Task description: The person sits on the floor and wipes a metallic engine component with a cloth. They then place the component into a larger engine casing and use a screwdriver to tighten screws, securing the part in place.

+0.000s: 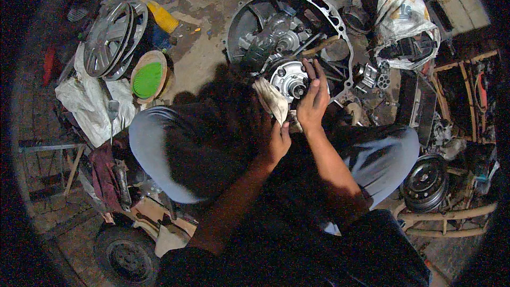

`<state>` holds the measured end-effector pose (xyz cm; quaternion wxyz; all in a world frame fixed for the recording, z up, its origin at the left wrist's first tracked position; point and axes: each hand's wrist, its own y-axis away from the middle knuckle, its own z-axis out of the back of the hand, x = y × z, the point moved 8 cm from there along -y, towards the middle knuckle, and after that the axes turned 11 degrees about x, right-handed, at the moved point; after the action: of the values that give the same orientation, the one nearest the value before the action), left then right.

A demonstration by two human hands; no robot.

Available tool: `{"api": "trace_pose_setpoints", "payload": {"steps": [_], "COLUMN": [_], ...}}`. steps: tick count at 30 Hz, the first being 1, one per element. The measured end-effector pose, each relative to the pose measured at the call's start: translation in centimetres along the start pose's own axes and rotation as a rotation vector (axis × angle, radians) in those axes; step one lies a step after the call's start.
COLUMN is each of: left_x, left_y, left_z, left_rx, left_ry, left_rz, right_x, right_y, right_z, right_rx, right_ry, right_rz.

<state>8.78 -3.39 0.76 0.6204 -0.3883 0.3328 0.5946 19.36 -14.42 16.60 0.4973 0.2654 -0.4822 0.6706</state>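
A round silver metal part (pixel 289 81) with a short shaft at its centre faces up in front of me, between my knees. My right hand (pixel 314 98) holds it along the right side, with the fingers stretched up its edge. In my left hand (pixel 277 141) is a crumpled off-white rag (pixel 272 100), which lies against the part's left side. The fingers under the rag are partly hidden. Just beyond stands a large open gearbox housing (pixel 348 48) with a holed metal rim; shafts and castings show inside it.
Wheel covers (pixel 109 40) and a bowl with a green inside (pixel 147 79) lie at the left. A white sack (pixel 401 16) and small metal parts (pixel 366 77) are at the right. Further back right sits a steel wheel rim (pixel 425 180); a tyre (pixel 127 255) lies lower left.
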Motion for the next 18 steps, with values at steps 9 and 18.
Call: {"api": "trace_pose_setpoints", "payload": {"steps": [9, 18], "left_x": [-4.9, -7.6], "left_y": [-5.0, -4.0], "left_z": [3.2, 4.9], "left_rx": [0.027, -0.069], "left_ry": [-0.092, -0.464], "left_rz": [0.163, 0.025], "right_x": [-0.1, -1.0], "right_y": [0.1, 0.2], "right_z": [0.2, -0.1], "right_rx": [-0.002, 0.006], "right_ry": [-0.024, -0.051], "right_rz": [0.0, 0.022]}}
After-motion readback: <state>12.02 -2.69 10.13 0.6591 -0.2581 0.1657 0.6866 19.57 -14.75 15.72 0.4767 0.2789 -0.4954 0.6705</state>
